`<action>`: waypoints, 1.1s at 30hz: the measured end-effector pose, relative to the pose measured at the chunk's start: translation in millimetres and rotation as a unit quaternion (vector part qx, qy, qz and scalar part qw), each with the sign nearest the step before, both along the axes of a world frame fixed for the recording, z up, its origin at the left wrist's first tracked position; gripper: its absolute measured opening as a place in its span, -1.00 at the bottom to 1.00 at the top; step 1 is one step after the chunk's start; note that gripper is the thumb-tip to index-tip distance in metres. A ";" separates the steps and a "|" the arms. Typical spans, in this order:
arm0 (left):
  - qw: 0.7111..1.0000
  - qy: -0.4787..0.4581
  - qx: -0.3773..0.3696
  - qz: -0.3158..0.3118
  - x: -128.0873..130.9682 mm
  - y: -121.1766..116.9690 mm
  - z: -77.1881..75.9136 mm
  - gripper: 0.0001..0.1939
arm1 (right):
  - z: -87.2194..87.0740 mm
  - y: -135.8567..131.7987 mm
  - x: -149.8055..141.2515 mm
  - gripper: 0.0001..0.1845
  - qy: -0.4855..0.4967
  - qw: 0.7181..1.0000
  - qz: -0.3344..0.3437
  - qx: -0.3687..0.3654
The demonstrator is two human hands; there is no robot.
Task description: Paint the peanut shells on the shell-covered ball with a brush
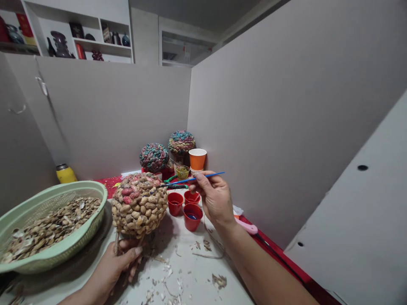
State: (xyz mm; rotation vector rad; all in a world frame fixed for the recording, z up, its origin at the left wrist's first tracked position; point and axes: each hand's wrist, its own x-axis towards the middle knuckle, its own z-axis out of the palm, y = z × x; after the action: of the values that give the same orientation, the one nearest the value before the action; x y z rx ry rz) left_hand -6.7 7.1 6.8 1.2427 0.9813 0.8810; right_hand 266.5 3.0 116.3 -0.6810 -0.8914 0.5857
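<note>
My left hand (122,258) is closed around the thin stems under a tree-shaped ball of peanut shells (140,212), holding it tilted above the table. Some shells on its top are pink-red and a few dark; the rest are plain tan. A slim blue paintbrush (203,177) is pinched in my right hand (216,199), its dark bristles at the ball's upper right side. Just right of the ball stand three red cups, among them a front cup (192,218) with dark blue liquid and a left cup (175,204).
A green basket (101,195) of shells stands at left, near a yellow bottle (66,173). Behind are two painted shell balls, one teal and pink (154,157), and an orange paper cup (197,160). Shell scraps litter the white table (187,271). Grey panels (270,118) enclose it.
</note>
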 end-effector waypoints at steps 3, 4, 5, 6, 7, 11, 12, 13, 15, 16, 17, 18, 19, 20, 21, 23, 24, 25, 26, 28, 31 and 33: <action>1.000 0.002 0.000 0.002 0.1 -0.8 -0.9 -0.53 | -3.7 -2.8 -4.6 -0.65 -0.018 1.000 0.000 -0.002; 1.000 0.004 0.001 0.003 0.1 -0.7 -1.2 -0.53 | -4.9 -3.4 -5.8 -0.66 -0.024 1.000 0.000 -0.002; 1.000 0.005 0.003 0.003 0.2 -0.4 -1.4 -0.53 | -5.7 -3.9 -6.6 -0.67 -0.029 1.000 -0.002 -0.003; 1.000 0.006 0.005 0.001 0.2 0.1 -1.4 -0.53 | -6.2 -4.0 -6.8 -0.67 -0.031 1.000 -0.005 -0.002; 1.000 0.007 0.006 -0.002 0.3 0.7 -1.4 -0.52 | -6.1 -3.9 -6.4 -0.67 -0.030 0.999 -0.010 -0.002; 1.000 0.016 0.002 -0.004 0.7 1.5 -0.7 -0.51 | -3.3 -2.3 -2.2 -0.64 -0.018 1.000 -0.026 0.003; 1.000 0.015 0.003 -0.003 0.8 1.3 -0.2 -0.51 | -2.8 -2.2 -1.5 -0.64 -0.015 0.999 -0.027 0.003; 1.000 0.013 0.004 -0.001 0.9 0.9 0.3 -0.51 | -2.5 -2.4 -1.3 -0.63 -0.014 1.000 -0.027 0.004; 1.000 0.012 0.005 0.000 1.2 0.0 2.0 -0.52 | -3.1 -3.6 -2.2 -0.63 -0.016 1.000 -0.024 0.005; 1.000 0.012 0.005 -0.001 1.4 -0.4 3.0 -0.52 | -3.9 -4.6 -3.3 -0.64 -0.019 1.000 -0.021 0.005; 1.000 0.012 0.005 -0.002 1.6 -0.7 4.1 -0.52 | -4.7 -5.5 -4.4 -0.65 -0.023 1.000 -0.019 0.004; 1.000 0.012 0.004 -0.005 1.8 -0.9 5.1 -0.52 | -5.6 -6.3 -5.4 -0.67 -0.026 0.999 -0.018 0.003; 1.000 0.009 0.004 -0.009 2.0 -1.2 6.1 -0.53 | -6.2 -6.9 -6.1 -0.69 -0.028 0.999 -0.019 0.003; 1.000 0.005 0.005 -0.012 2.2 -1.5 6.8 -0.53 | -6.6 -7.2 -6.3 -0.70 -0.028 0.999 -0.021 0.003; 1.000 0.002 0.006 -0.013 2.3 -1.8 7.3 -0.53 | -6.5 -7.1 -5.9 -0.70 -0.026 0.999 -0.023 0.003; 1.000 -0.002 0.004 -0.006 2.2 -2.3 7.2 -0.54 | -5.1 -6.1 -3.8 -0.69 -0.017 1.000 -0.024 0.007; 1.000 -0.004 0.001 0.001 2.0 -2.3 6.7 -0.54 | -4.0 -5.3 -2.3 -0.68 -0.010 1.000 -0.023 0.010; 1.000 -0.004 -0.003 0.007 1.6 -2.2 5.8 -0.54 | -2.7 -4.4 -0.9 -0.66 -0.004 1.000 -0.020 0.012; 1.000 -0.002 -0.007 0.010 1.1 -1.7 4.7 -0.53 | -1.4 -3.6 0.3 -0.65 0.002 1.000 -0.015 0.015; 1.000 0.002 -0.012 0.005 -0.1 0.2 2.3 -0.51 | 0.6 -2.3 1.3 -0.64 0.010 1.000 0.001 0.019; 1.000 -0.001 -0.015 -0.009 -1.6 3.4 -0.4 -0.49 | 1.1 -0.9 -1.1 -0.63 0.010 0.999 0.039 0.017; 1.000 -0.006 -0.019 -0.014 -2.1 4.5 -1.0 -0.49 | -0.1 0.2 -4.0 -0.64 0.007 0.998 0.065 0.013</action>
State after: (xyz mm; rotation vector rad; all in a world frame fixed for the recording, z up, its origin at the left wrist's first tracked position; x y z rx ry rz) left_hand -8.9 11.6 5.8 1.2145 0.9658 0.8433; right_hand 262.5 3.1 116.2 -0.5987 -0.9335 0.6934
